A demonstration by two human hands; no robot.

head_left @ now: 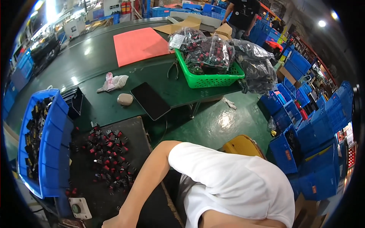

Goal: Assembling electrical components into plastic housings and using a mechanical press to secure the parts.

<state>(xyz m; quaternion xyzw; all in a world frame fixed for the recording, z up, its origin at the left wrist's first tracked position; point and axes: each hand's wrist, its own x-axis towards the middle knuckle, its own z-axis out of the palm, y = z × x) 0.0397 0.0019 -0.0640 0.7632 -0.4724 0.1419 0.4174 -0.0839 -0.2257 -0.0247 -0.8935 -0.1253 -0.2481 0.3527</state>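
My right forearm reaches down to the lower edge from a white sleeve (pixel 213 163). Only the wrist and back of my right hand (pixel 112 222) show there; its fingers are cut off by the frame edge. Beyond that arm lies a loose pile of small black and red plastic parts (pixel 110 155) on a dark worktop (pixel 133 129). Nearest to the hand on its left is a pale switch box with a round green button (pixel 77 208). Part of my bare left arm (pixel 228 220) appears at the bottom edge, but my left hand is out of view.
A blue bin (pixel 57 148) with black parts stands at left. On the green bench (pixel 95 60) are a black tablet (pixel 150 100), beige case (pixel 125 99), pliers (pixel 173 71), red sheet (pixel 138 45) and green basket (pixel 209 80) of bagged parts. Blue crates (pixel 285 152) crowd the right; a person (pixel 243 15) stands behind.
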